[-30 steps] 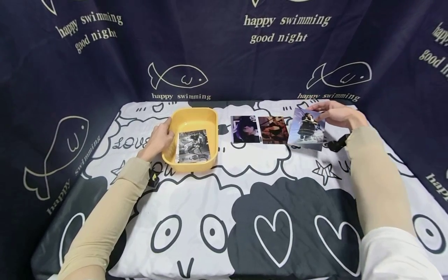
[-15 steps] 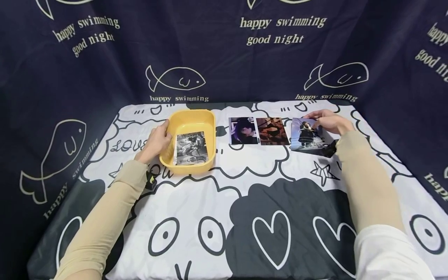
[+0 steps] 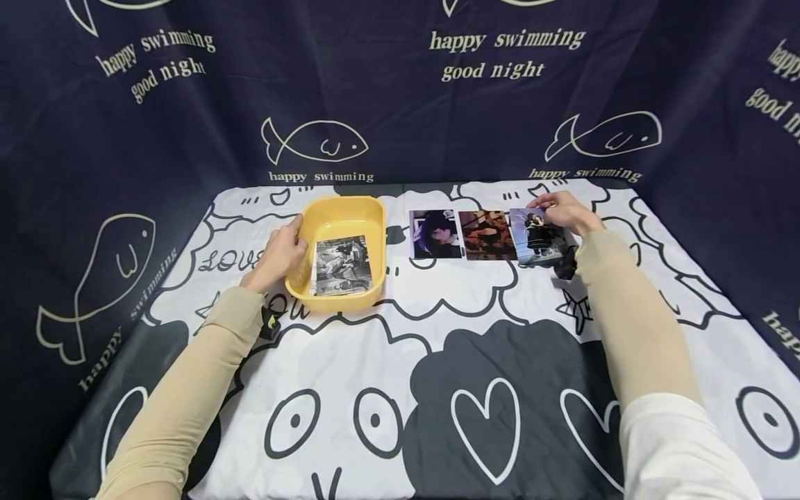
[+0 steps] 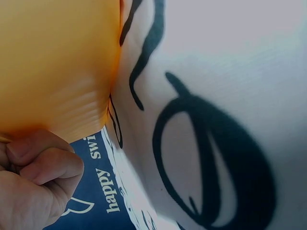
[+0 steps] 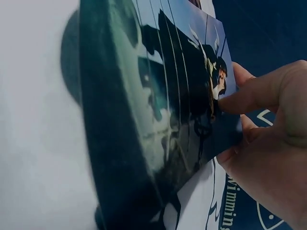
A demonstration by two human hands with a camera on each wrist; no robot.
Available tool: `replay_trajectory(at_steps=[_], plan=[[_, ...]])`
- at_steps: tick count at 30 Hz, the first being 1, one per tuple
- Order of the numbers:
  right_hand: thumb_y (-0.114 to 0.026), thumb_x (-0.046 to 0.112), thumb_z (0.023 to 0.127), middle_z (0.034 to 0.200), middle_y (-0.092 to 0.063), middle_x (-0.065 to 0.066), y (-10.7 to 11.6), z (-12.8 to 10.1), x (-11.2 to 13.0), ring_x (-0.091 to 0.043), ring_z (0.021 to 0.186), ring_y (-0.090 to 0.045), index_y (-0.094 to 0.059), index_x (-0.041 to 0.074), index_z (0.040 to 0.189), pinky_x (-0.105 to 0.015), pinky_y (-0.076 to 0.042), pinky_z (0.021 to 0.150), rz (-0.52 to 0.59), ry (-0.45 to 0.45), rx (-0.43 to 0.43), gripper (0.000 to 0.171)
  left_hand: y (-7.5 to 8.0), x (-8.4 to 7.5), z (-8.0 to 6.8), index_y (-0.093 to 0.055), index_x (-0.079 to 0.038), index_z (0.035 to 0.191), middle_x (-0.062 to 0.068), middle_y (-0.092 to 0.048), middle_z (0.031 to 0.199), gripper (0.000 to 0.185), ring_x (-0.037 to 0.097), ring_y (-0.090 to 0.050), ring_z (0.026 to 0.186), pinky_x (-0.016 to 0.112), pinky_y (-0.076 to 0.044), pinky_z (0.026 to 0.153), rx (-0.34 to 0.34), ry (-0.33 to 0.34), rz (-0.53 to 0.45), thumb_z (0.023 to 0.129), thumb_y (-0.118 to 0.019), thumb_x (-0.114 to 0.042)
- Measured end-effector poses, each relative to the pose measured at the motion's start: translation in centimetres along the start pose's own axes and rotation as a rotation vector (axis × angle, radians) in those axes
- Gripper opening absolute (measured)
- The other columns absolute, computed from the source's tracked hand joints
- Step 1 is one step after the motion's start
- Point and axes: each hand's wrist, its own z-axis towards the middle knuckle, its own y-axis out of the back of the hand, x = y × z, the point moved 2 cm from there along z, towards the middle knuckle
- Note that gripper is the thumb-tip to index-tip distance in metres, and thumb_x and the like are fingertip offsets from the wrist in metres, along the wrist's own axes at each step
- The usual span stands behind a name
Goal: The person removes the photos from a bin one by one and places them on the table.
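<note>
Now third photo lowered into the row

Photo (image 3: pixel 536 235) is pinched by the right hand (image 3: pixel 567 212), moved leftward since a moment ago, its edge now just beside the two photos (image 3: pixel 462 234) laid on the cloth (image 3: pixel 437 333); placement is judged nearly complete. Tub (image 3: pixel 340 217) rim is gripped by the left hand (image 3: pixel 280 251), unchanged

Navy fish-print backdrop (image 3: pixel 187 104); cartoon-print cloth (image 3: pixel 437 361) covering table.

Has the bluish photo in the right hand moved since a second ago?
Yes. The bluish glossy photo, pinched by the right hand, has come left and down toward the brown photo lying on the table; their edges now meet or overlap.
</note>
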Motion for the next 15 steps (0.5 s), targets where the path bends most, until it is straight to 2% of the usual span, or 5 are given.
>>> replay_trajectory(at_steps=[5, 6, 9, 15], plan=[[-0.041, -0.012, 0.073, 0.11, -0.056, -0.021, -0.36, 0.47, 0.0, -0.018, 0.09, -0.048, -0.053, -0.009, 0.126, -0.019, -0.041, 0.068, -0.014, -0.014, -0.037, 0.055, 0.03, -0.01, -0.1, -0.017, -0.001, 0.153, 0.032, -0.059, 0.116, 0.064, 0.029, -0.056, 0.073, 0.032, -0.045, 0.061, -0.002, -0.005, 0.007, 0.093, -0.038, -0.006], [-0.041, -0.011, 0.073, 0.111, -0.056, -0.022, -0.37, 0.54, -0.11, -0.018, 0.09, -0.048, -0.053, -0.008, 0.126, -0.018, -0.04, 0.068, -0.024, -0.018, -0.039, 0.054, 0.02, 0.0, -0.11, -0.017, 0.0, 0.153, 0.031, -0.06, 0.112, 0.064, 0.029, -0.056, 0.073, 0.032, -0.045, 0.061, -0.002, -0.005, 0.009, 0.093, -0.037, -0.006], [-0.042, -0.009, 0.076, 0.116, -0.057, -0.025, -0.46, 0.76, -0.37, -0.018, 0.091, -0.05, -0.056, -0.005, 0.125, -0.018, -0.04, 0.069, -0.07, -0.031, -0.052, 0.052, 0.0, 0.01, -0.09, -0.016, 0.0, 0.153, 0.031, -0.06, 0.111, 0.064, 0.029, -0.056, 0.073, 0.032, -0.045, 0.061, -0.002, -0.003, 0.009, 0.093, -0.037, -0.006], [-0.039, -0.006, 0.077, 0.124, -0.056, -0.028, -0.74, 0.72, -0.3, -0.023, 0.096, -0.051, -0.056, -0.002, 0.127, -0.023, -0.039, 0.076, -0.095, -0.046, -0.06, 0.052, -0.07, 0.03, 0.08, -0.015, -0.001, 0.153, 0.03, -0.061, 0.112, 0.064, 0.027, -0.057, 0.071, 0.03, -0.046, 0.058, 0.001, 0.007, 0.004, 0.093, -0.038, -0.006]])
